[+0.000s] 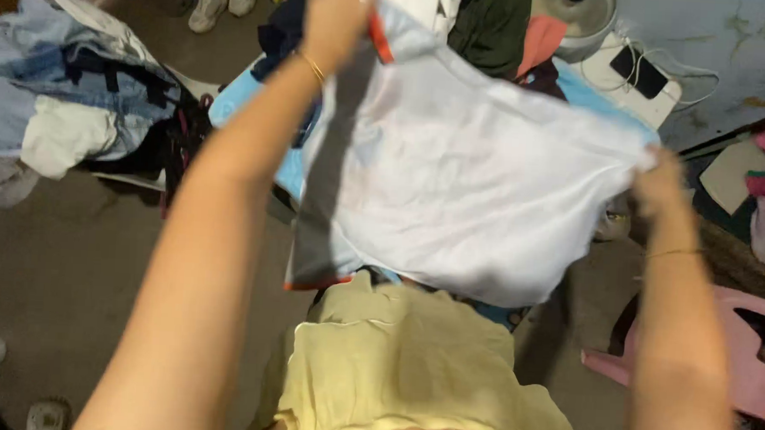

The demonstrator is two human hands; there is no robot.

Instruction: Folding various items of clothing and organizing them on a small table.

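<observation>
With our left hand (334,16) pinching the white shirt (463,176) at the top centre and our right hand (661,182) gripping its far edge at mid-right, it hangs spread mid-frame, and a loosened pinch could drop it on the clothes below.

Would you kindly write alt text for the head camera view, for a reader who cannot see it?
Seen from above, a person's left hand and right hand hold up a white garment with grey and orange trim, spread between them over a light blue board. A pile of clothes lies at left, and a pink plastic chair stands at right.
</observation>
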